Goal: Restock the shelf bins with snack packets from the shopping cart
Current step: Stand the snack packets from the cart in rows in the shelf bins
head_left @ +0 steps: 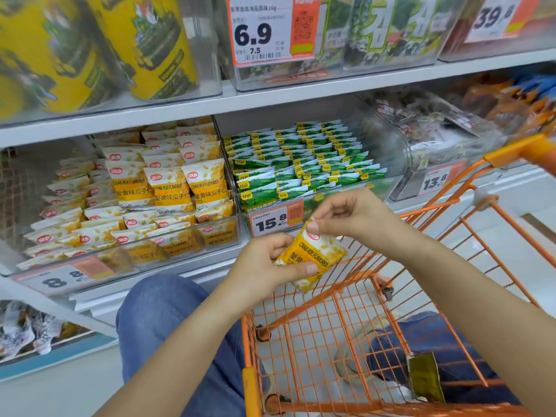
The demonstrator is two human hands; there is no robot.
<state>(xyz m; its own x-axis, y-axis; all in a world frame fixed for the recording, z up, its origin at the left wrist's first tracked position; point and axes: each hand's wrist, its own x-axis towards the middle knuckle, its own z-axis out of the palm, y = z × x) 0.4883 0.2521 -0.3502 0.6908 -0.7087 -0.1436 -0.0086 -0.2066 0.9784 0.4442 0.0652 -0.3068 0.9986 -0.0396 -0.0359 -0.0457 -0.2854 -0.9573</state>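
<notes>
both hands hold one yellow crab roe snack packet (313, 257) above the front rim of the orange shopping cart (355, 299): the left hand (264, 266) grips its lower half, thumb pressed across the printed front, while the right hand (340, 215) pinches its top edge between thumb and fingertips. the packet is tilted, just in front of the shelf edge, below the 15.8 price tag (275, 221) on the clear bin of green packets (301, 164). to the left, another clear bin (168, 245) holds rows of matching yellow packets, and a single dark green packet (425, 377) lies against the cart's near right side.
</notes>
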